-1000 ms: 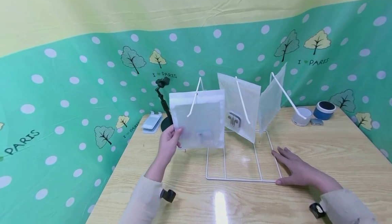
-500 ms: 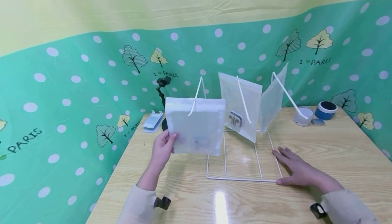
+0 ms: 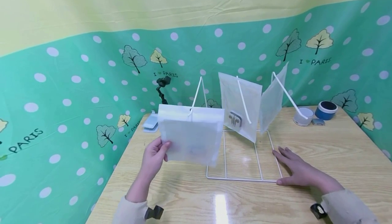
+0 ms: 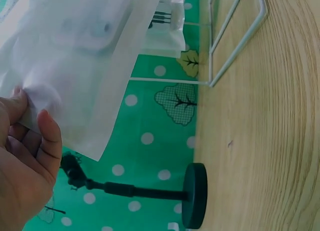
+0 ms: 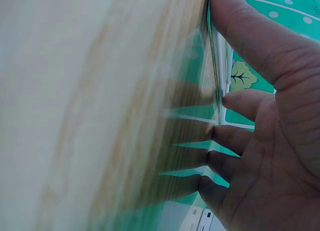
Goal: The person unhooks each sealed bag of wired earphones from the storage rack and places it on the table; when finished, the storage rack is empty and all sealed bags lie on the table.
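Note:
A translucent white zip bag (image 3: 191, 135) hangs by its top hole near the front end of the left prong of a white wire rack (image 3: 242, 179). My left hand (image 3: 153, 154) pinches the bag's left edge between thumb and fingers. Through the bag, in the left wrist view, a pale rounded shape shows faintly. My right hand (image 3: 295, 169) rests on the table with spread fingers, thumb and fingertips at the right side of the rack's base. A second bag (image 3: 240, 105), with an earbuds picture, and a third bag (image 3: 272, 99) hang from the other prongs.
A black stand (image 4: 135, 191) and a light blue folding holder (image 3: 151, 122) stand at the back left. At the back right are a white round device (image 3: 303, 116), a blue and white cylinder (image 3: 326, 110) and a small grey item (image 3: 317, 122). A patterned cloth (image 3: 92, 115) hangs behind.
My left hand has drawn the bag toward me and down, and its hole has slid along the prong toward the tip. My right hand has stayed in place.

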### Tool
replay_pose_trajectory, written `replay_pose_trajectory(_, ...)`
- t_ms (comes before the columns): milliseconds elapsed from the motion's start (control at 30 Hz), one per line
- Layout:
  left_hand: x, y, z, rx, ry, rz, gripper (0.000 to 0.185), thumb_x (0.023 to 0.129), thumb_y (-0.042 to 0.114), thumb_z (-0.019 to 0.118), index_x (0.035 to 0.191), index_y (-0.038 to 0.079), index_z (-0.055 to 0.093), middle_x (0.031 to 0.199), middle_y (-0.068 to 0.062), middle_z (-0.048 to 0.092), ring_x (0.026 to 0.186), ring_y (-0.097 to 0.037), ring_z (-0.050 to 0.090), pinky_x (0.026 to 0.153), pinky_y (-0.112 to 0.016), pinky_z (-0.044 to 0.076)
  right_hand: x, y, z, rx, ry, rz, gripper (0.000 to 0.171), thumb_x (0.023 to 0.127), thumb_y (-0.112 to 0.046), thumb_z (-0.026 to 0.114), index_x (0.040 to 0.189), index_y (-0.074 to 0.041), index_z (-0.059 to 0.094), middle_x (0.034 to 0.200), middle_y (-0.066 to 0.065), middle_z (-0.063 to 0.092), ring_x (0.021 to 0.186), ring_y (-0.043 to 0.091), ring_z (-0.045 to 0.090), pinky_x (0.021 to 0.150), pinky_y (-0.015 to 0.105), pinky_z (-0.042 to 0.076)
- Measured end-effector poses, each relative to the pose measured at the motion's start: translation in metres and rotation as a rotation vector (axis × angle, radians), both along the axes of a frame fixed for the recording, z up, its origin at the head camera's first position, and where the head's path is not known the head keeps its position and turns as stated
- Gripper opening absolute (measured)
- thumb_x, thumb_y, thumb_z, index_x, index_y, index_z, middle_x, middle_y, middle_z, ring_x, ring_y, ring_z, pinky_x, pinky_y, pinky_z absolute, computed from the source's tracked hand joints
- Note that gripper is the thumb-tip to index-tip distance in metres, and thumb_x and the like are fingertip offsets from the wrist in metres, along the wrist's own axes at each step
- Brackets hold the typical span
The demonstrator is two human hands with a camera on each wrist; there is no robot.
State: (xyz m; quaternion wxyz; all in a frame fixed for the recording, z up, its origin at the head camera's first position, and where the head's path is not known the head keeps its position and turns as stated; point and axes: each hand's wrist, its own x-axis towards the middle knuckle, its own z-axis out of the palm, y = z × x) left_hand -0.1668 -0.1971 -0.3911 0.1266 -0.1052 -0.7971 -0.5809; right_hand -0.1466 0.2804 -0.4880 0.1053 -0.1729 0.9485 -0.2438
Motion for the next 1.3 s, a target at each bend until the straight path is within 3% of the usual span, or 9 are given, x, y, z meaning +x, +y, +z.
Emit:
replay_pose_trajectory(167,0.011,-0.006,0.007,0.014,0.088,-0.032,0.009,0.094,-0.002,0.059,0.097,-0.007,0.066,0.080,-0.002,0.070,0.049,-0.012,0.051,0.043,-0.025,0.047,0.000,0.000,0.000,0.005,-0.001,0.000,0.107,0.070,-0.061,0.076,0.149,-0.002,0.035,0.151,0.035,0.023,0.136,0.057,0.017,0.102,0.074,0.023)
replay_pose_trajectory(333,0.017,-0.014,0.014,0.102,0.177,-0.074,0.009,0.093,-0.008,0.056,0.095,-0.004,0.065,0.085,0.005,0.071,0.055,-0.012,0.055,0.043,-0.023,0.046,-0.001,0.002,-0.001,0.010,0.001,0.001,0.107,0.070,-0.061,0.076,0.150,-0.002,0.035,0.151,0.034,0.023,0.136,0.057,0.017,0.102,0.074,0.024)
replay_pose_trajectory(500,0.020,-0.028,0.018,0.178,0.183,-0.078,0.018,0.096,-0.006,0.054,0.097,0.006,0.067,0.090,0.003,0.072,0.062,-0.011,0.058,0.045,-0.021,0.046,-0.001,0.003,-0.001,0.009,0.007,-0.002,0.107,0.070,-0.061,0.076,0.150,-0.003,0.034,0.151,0.035,0.023,0.135,0.058,0.017,0.101,0.075,0.023)
replay_pose_trajectory(733,0.024,-0.055,0.016,0.321,0.198,-0.058,0.017,0.097,-0.006,0.050,0.096,0.001,0.065,0.089,0.000,0.070,0.063,-0.011,0.057,0.045,-0.021,0.046,0.000,0.000,0.001,0.005,-0.007,-0.002,0.107,0.070,-0.061,0.076,0.150,-0.002,0.035,0.151,0.035,0.022,0.135,0.058,0.017,0.101,0.075,0.023)
replay_pose_trajectory(867,0.023,-0.068,0.011,0.409,0.132,-0.005,0.016,0.098,-0.002,0.052,0.093,0.005,0.065,0.082,0.001,0.068,0.063,-0.010,0.058,0.045,-0.020,0.046,0.000,0.001,0.000,0.010,0.002,-0.003,0.107,0.070,-0.061,0.076,0.150,-0.002,0.035,0.151,0.035,0.023,0.135,0.058,0.017,0.101,0.075,0.024)
replay_pose_trajectory(1000,0.019,-0.076,0.004,0.409,0.030,0.078,0.014,0.098,0.005,0.054,0.090,0.008,0.065,0.080,0.003,0.068,0.059,-0.008,0.057,0.044,-0.018,0.045,0.000,0.001,0.000,0.002,0.012,-0.001,0.107,0.070,-0.062,0.075,0.149,-0.001,0.036,0.151,0.035,0.023,0.136,0.058,0.018,0.102,0.074,0.024)
replay_pose_trajectory(1167,0.012,-0.084,-0.012,0.326,-0.099,0.169,0.009,0.098,0.013,0.058,0.096,0.013,0.067,0.082,0.005,0.070,0.059,-0.007,0.055,0.043,-0.018,0.044,0.000,0.001,0.000,-0.007,0.010,0.005,0.106,0.071,-0.062,0.075,0.149,-0.001,0.036,0.151,0.035,0.023,0.136,0.058,0.018,0.102,0.074,0.023)
replay_pose_trajectory(1300,0.005,-0.082,-0.027,0.182,-0.224,0.211,0.019,0.099,0.018,0.058,0.111,0.005,0.064,0.076,0.006,0.067,0.054,-0.007,0.049,0.044,-0.019,0.043,0.001,0.000,0.000,-0.015,0.009,0.008,0.106,0.071,-0.062,0.075,0.149,-0.001,0.036,0.151,0.035,0.023,0.136,0.058,0.017,0.102,0.074,0.023)
